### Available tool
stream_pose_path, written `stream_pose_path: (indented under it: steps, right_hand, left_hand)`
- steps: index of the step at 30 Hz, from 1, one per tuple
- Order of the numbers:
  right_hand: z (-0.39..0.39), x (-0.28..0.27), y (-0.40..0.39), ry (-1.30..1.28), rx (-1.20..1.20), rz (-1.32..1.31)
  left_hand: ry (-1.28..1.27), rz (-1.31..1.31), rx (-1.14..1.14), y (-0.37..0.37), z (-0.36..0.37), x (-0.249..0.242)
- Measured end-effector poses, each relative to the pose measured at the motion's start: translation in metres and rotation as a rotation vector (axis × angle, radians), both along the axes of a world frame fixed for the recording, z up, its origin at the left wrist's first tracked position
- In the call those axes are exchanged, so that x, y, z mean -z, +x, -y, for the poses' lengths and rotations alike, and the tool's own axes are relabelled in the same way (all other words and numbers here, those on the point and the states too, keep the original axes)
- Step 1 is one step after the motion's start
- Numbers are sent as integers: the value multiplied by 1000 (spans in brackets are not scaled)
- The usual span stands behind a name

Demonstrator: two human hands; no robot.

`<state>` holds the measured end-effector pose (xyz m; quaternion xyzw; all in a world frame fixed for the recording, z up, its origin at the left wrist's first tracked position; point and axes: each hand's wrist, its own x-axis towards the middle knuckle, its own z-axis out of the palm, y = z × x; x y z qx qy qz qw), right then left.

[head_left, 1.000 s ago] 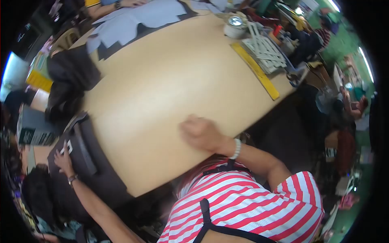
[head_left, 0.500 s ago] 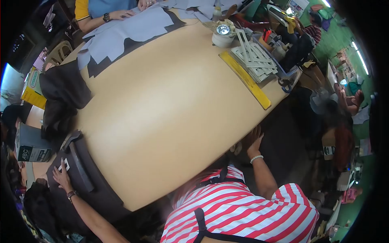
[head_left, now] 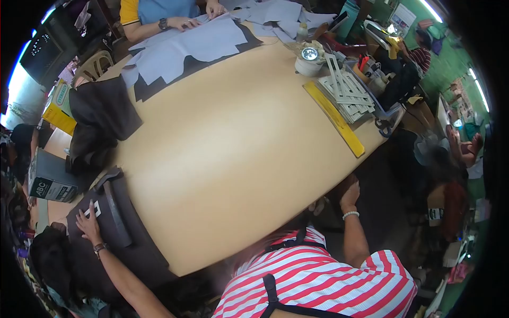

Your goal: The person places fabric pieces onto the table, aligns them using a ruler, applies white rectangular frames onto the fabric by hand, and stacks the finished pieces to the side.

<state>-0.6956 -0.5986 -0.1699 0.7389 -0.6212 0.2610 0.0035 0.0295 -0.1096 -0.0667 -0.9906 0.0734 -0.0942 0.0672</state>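
Observation:
My left hand (head_left: 91, 227), a watch at its wrist, lies with fingers spread on a dark brown leather sheet (head_left: 146, 259) at the table's left corner. Its fingertips touch a small white rectangular piece (head_left: 93, 209) with a dark centre. Just right of that hand, a hammer (head_left: 116, 214) rests on the leather, its handle pointing towards me. My right hand (head_left: 350, 194), with a white beaded bracelet, is low beside the table's near edge, over a dark area. Its fingers are shadowed and partly hidden, so any held thing cannot be made out.
Across the table (head_left: 228, 143), a person's hands (head_left: 185, 23) rest on grey cut sheets (head_left: 196, 47). A yellow ruler (head_left: 334, 119), white strips (head_left: 347, 95), a white pot (head_left: 309, 64) and scissors (head_left: 384, 126) lie right. Draped dark leather (head_left: 103, 108) and an ABC tin (head_left: 50, 177) stand left.
The view has shifted, so the table sits further right. My right hand's fingers were stretched forward and now look drawn in. My left hand remains on the leather by the white piece.

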Motion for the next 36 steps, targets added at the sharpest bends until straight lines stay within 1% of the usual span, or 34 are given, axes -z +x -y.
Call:
stream_pose_path:
  steps: [1, 2, 3, 4, 5, 7, 8, 11, 12, 14, 15, 16, 17, 19, 20, 21, 22, 23, 24, 25, 26, 27, 28, 29, 30, 31, 32, 33, 34, 35, 36]
  right_hand:
    - [2, 1, -3, 10, -6, 129]
    - [3, -4, -9, 52, -23, -95]
    - [11, 5, -19, 67, 16, 25]
    - [22, 25, -31, 82, 57, 145]
    - [26, 38, -36, 97, 99, 266]
    - [25, 37, -32, 40, 151, 328]
    - [26, 37, -30, 11, 176, 359]
    - [34, 44, -42, 88, 142, 497]
    - [30, 35, -43, 101, 122, 372]
    - [26, -8, -31, 135, 95, 119]
    - [35, -2, -42, 65, 28, 190]
    - [38, -10, -46, 55, 39, 151]
    - [38, -28, -44, 118, 102, 184]
    - [48, -34, -62, 12, 147, 418]
    - [51, -49, -68, -26, 189, 507]
    - [52, -73, -67, -42, 280, 617]
    - [57, -93, -70, -56, 327, 684]
    - [66, -106, -76, -52, 297, 882]
    - [65, -132, -67, -56, 118, 1079]
    - [56, -166, -40, -23, -3, 1221]
    - [46, -196, -8, 13, -128, 1362]
    - [44, -211, 17, 38, -131, 1340]
    - [40, -220, 51, -3, -122, 1247]
    - [30, -222, 86, -68, -189, 757]
    - [20, -223, 120, -228, -219, 307]
    - [9, -226, 153, -227, -443, 77]
    - [-1, -219, 196, -123, -658, 239]
    - [-15, -211, 247, 189, -891, 729]
    - [-31, -206, 289, 426, -1017, 1015]
    - [-48, -202, 320, 550, -1096, 1140]
    - [-57, -200, 340, 591, -1153, 1189]
  left_hand:
    - [-43, -17, -54, -15, 13, -12]
    - [-85, -36, -107, -28, 25, -23]
    - [-124, -55, -159, -35, 31, -30]
    - [-161, -39, -184, -35, 31, -30]
    - [-118, -45, -137, -30, 27, -27]
    - [-39, -57, -43, -14, 12, -16]
    - [86, -40, 34, -8, 7, -10]
    - [-57, 46, -59, 8, -1, 8]
    - [6, 9, -10, 6, -4, 6]
    - [138, -71, 104, -1, -3, -9]
    - [40, -27, 4, -11, 8, -21]
    - [-58, 11, -93, -29, 23, -34]
    - [-155, 48, -190, -39, 37, -40]
    - [-78, 379, -138, -31, 27, -29]
    - [165, 455, -87, -29, 25, -28]
    - [55, 527, 5, -35, 31, -38]
    - [-214, 497, 150, -59, 48, -54]
    - [-548, 397, 322, -89, 65, -72]
    - [-853, 217, 462, -126, 87, -86]
    - [-1089, 2, 558, -170, 114, -98]
    - [-1207, -160, 651, -218, 144, -106]
    - [-1321, -336, 722, -266, 174, -114]
    - [-1592, -585, 760, -301, 198, -102]
    - [-1474, -765, 837, -320, 212, -92]
    - [-1446, -913, 975, -348, 234, -88]
    - [-1455, -1064, 1003, -374, 255, -90]
    - [-1541, -1216, 935, -397, 274, -91]
    - [-1628, -1365, 860, -413, 288, -91]
    - [-1691, -1262, 870, -421, 295, -83]
    - [-1888, -1413, 580, -420, 297, -76]
    - [-2106, -1498, 249, -418, 299, -69]
